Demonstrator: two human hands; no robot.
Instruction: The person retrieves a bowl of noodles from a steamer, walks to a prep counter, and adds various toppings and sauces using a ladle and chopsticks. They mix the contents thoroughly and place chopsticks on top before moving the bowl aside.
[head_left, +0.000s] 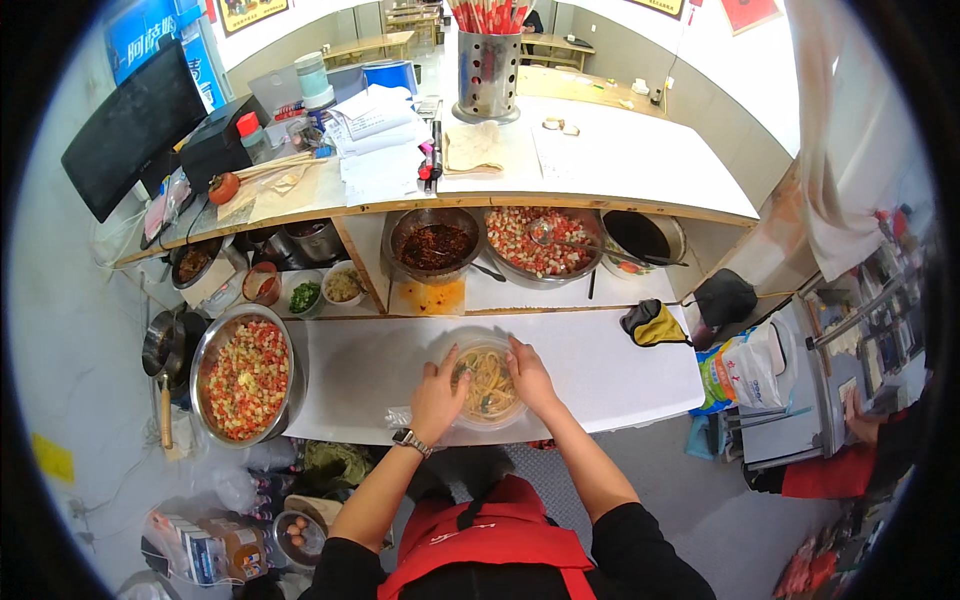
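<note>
A round, see-through plastic container (491, 384) of noodles stands on the white counter (341, 367) straight in front of me. It looks covered by a clear lid. My left hand (442, 394), with a wristwatch (412, 442) below it, rests on the left side of the rim, its fingers and thumb reaching over the top. On the upper right of the rim lie the fingers of my right hand (531, 375). Both hands hold the container between them. A small clear plastic bag (398, 417) lies at the counter edge beside my left wrist.
A steel bowl of diced food (244, 382) stands left. On the shelf behind are a bowl of chili oil (435, 246), another diced mix (547, 240) with a ladle, and a pot of dark liquid (637, 236). A yellow-grey cloth item (655, 323) lies right. Another person's hand (862, 420) shows far right.
</note>
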